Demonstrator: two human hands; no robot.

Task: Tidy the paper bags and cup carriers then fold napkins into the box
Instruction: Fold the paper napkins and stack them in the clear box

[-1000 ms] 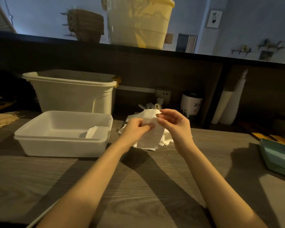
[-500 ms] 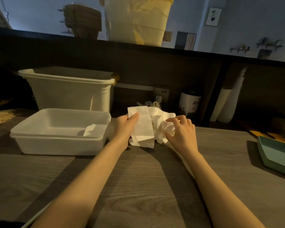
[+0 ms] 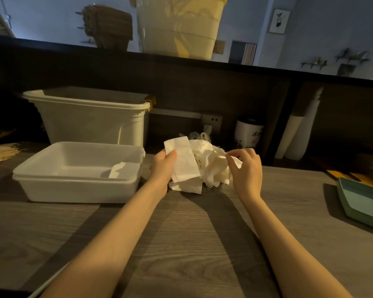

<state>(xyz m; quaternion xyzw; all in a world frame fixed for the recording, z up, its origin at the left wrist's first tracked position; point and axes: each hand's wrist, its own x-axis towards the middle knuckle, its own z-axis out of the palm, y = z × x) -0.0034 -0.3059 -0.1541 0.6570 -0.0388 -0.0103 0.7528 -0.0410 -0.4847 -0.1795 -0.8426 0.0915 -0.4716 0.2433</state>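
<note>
Napkins of thin white paper lie heaped (image 3: 211, 166) on the grey wooden counter (image 3: 181, 244), the left hand (image 3: 163, 166) pinching one folded strip (image 3: 184, 161) upright beside the shallow white plastic box (image 3: 78, 181), seemingly ready to drop in, while the right hand (image 3: 247, 171) plucks a loose corner.

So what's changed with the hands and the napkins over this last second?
Both hands were working one napkin together. They have since parted: the left hand now holds the folded napkin alone, on the side toward the shallow white box, while the right hand has gone to the napkin pile and pinches another. The box, with one napkin inside, stayed put.
</note>
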